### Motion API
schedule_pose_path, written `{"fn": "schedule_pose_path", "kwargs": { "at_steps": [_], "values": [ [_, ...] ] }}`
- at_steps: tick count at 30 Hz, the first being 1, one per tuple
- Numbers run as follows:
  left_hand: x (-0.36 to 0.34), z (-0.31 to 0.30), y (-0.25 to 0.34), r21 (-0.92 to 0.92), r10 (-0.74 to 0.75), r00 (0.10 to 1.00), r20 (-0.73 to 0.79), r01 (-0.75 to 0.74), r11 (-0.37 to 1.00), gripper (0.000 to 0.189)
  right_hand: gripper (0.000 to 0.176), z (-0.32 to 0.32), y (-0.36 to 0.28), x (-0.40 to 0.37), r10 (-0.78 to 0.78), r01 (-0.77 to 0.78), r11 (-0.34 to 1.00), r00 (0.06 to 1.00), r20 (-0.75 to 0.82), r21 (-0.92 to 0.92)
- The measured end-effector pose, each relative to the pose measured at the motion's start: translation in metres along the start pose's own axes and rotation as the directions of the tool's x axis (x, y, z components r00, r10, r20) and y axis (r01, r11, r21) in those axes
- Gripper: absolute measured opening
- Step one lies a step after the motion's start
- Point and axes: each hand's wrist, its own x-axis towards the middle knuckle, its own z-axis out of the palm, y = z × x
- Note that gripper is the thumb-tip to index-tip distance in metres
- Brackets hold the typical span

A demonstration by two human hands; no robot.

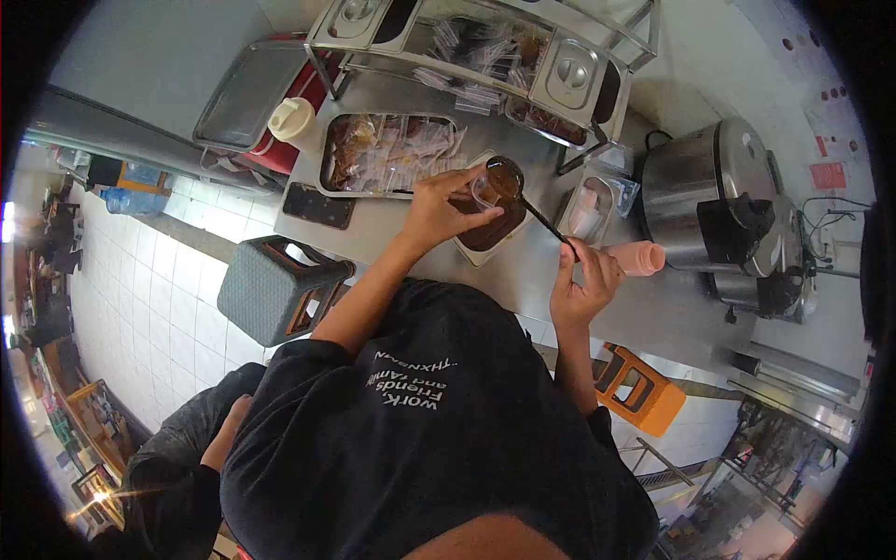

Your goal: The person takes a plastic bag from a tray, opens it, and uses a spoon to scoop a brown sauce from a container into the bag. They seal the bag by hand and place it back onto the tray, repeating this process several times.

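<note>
My left hand (443, 207) pinches a small clear plastic cup (483, 192) between thumb and fingers, tilted beside the ladle's bowl. In my right hand (586, 285) is the thin dark handle of a ladle (505, 175), its round bowl dark with brown sauce and right at the cup's rim. Both are over a rectangular metal pan (478, 258) of dark brown sauce, partly hidden by the hand and cup. A pink bottle (639, 259) without a visible cap stands just beyond my right hand's knuckles.
Left of the pan, a metal tray (323, 177) holds many small filled bags; a dark phone-like slab (318, 206) lies near it. Behind stands a rack with lidded pans (567, 73). Large steel cookers (686, 177) are at right. Stools (271, 289) and a seated person (187, 448) are at left.
</note>
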Motion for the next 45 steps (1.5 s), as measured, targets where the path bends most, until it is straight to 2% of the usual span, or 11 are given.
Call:
{"fn": "schedule_pose_path", "kwargs": {
  "at_steps": [11,17,23,26,31,36,39,40,41,43,45],
  "values": [
    [0.002,0.002,0.003,-0.051,-0.033,0.999,0.0,0.033,0.998,0.06,0.015,-0.003,0.0,0.001,-0.138,0.124,0.981,0.986,-0.09,-0.147],
    [0.003,0.003,0.003,-0.061,-0.008,1.0,-0.003,0.008,0.998,0.044,0.015,-0.007,0.003,0.0,-0.234,0.197,0.945,0.965,-0.122,-0.261],
    [0.004,0.003,0.005,-0.033,0.013,0.999,-0.038,-0.015,0.999,0.041,0.015,-0.01,0.002,0.0,-0.259,0.211,0.931,0.957,-0.131,-0.299],
    [0.0,0.006,-0.003,-0.051,0.004,0.999,-0.041,-0.007,0.999,0.069,0.013,-0.005,0.003,0.001,-0.184,0.15,0.958,0.975,-0.125,-0.243],
    [0.001,0.004,0.0,-0.054,-0.028,1.0,0.014,0.029,0.998,0.068,0.014,0.015,0.008,0.001,0.128,-0.128,0.991,0.992,0.003,0.049],
    [-0.006,-0.001,0.002,-0.049,-0.074,0.997,0.002,0.074,0.996,0.069,0.016,0.031,0.045,-0.02,0.41,-0.433,0.875,0.901,0.143,0.217],
    [-0.011,-0.004,0.006,-0.084,-0.09,0.996,0.001,0.09,0.992,0.071,0.026,0.05,0.082,-0.052,0.31,-0.388,0.904,0.884,0.349,0.181],
    [-0.012,-0.006,0.013,-0.105,-0.114,0.993,0.015,0.115,0.988,0.072,0.031,0.039,0.065,-0.04,0.158,-0.159,0.987,0.86,0.486,-0.038],
    [-0.013,-0.007,0.021,-0.126,-0.139,0.99,0.035,0.142,0.982,0.072,0.036,0.041,0.045,-0.03,0.067,-0.043,0.997,0.921,0.383,-0.072],
    [-0.016,-0.008,0.037,-0.232,-0.179,0.981,0.076,0.192,0.954,0.072,0.041,0.047,0.003,-0.013,-0.016,0.021,1.0,0.962,0.273,-0.015],
    [-0.019,-0.012,0.056,-0.328,-0.239,0.964,0.118,0.265,0.907,0.067,0.038,0.045,-0.023,-0.001,0.001,-0.055,0.977,0.967,0.255,0.206]
  ]
}}
